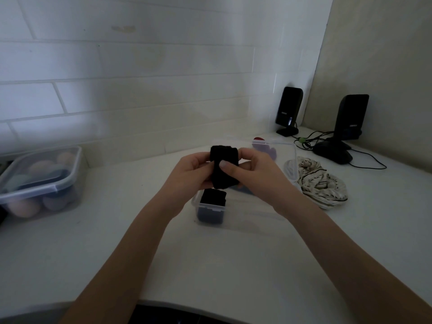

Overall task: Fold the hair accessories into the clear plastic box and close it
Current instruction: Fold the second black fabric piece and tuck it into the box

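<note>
Holding a black band [225, 169] at frame centre, above the clear box [210, 208]. Gripping its left edge with the left hand [189, 170], fingers curled round the cloth. Pinching its right side with the right hand [251, 170], thumb pressing across the front. Sitting in the box just below: another black folded piece [213, 197]. Lying behind the hands, toward the upper right: the clear lid [284, 148]. Resting right of the box: a striped cream cloth [320, 181]. Standing at the upper right: two black speakers [288, 109]. Sitting at the left edge: a lidded tub [39, 181] of pale round things.
</note>
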Tool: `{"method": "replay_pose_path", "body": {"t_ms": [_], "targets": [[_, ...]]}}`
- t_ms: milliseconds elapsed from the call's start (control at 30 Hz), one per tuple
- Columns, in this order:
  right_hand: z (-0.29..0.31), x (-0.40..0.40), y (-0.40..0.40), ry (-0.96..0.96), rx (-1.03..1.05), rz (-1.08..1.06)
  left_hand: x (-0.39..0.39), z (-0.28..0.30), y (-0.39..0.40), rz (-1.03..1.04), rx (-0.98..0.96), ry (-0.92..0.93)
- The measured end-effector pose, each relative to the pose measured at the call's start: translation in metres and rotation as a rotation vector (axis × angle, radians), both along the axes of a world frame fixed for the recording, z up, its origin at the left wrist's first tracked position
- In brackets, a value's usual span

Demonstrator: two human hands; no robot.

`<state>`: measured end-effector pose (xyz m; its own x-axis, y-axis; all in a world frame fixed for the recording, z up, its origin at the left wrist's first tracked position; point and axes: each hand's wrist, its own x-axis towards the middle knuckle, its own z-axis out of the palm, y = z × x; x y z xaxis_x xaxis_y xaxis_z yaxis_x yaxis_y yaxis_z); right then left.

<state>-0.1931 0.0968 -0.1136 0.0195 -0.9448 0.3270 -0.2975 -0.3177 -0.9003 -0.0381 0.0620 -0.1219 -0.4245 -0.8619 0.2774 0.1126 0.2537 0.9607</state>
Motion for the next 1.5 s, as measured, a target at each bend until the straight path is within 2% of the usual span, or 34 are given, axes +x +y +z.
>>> {"method": "replay_pose_path", "body": {"t_ms": [633,767,967,1133,1500], "targets": [[0.003,0.002,0.005,-0.176,0.114,-0.047,-0.001,-0.001,-0.001,-0.043,-0.006,0.008],[0.003,0.003,0.004,-0.215,0.116,-0.072,0.0,-0.002,0.002,-0.053,-0.118,-0.048],[0.003,0.003,0.002,-0.139,0.084,-0.144,0.001,-0.003,0.0,-0.037,-0.115,-0.087],[0.005,0.002,0.005,-0.059,0.02,-0.059,0.0,-0.001,0.003,-0.053,-0.089,-0.107],[0.01,-0.001,0.011,-0.233,-0.029,0.016,0.0,0.002,0.007,-0.15,-0.1,-0.243]]}}
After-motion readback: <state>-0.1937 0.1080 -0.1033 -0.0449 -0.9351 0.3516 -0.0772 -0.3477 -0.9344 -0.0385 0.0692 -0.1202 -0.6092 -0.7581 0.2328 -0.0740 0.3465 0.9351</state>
